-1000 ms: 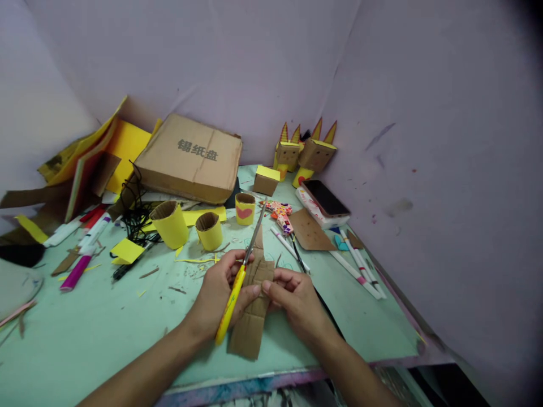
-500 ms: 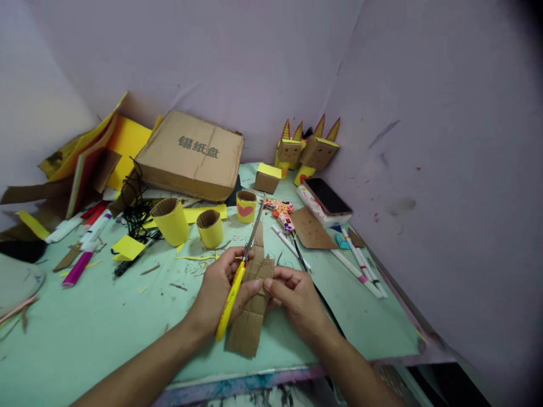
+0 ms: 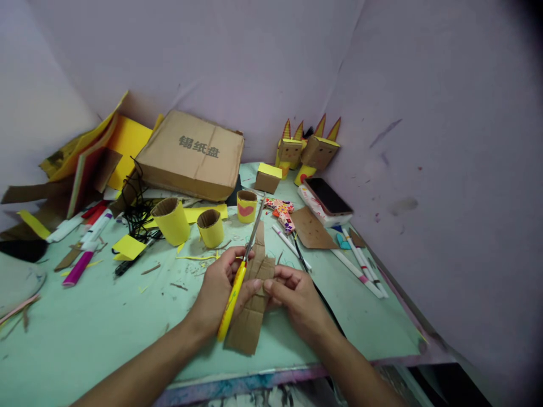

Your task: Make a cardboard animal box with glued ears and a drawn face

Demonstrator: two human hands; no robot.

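Note:
My left hand (image 3: 218,288) is closed, with yellow-handled scissors (image 3: 232,301) lying across it. The blades are together and point away from me. Its thumb also presses on a creased brown cardboard strip (image 3: 248,325), which runs between both hands above the table. With thumb and fingers my right hand (image 3: 299,297) pinches the strip's right edge. A narrower cardboard piece (image 3: 259,237) shows beyond the strip, partly behind the blades; I cannot tell whether the two are joined. The fingers under the cardboard are hidden.
Yellow-wrapped cardboard tubes (image 3: 172,223) stand beyond my hands, with a large cardboard box (image 3: 190,155) behind. A patterned glue gun (image 3: 282,212) trails a black cable to my right. Markers (image 3: 78,268) lie at both sides. A phone (image 3: 328,196) and cardboard figures (image 3: 320,152) sit back right.
The cardboard strip has tilted slightly between my fingers, and its upper edge looks flatter. Both hands and the scissors stay almost in place.

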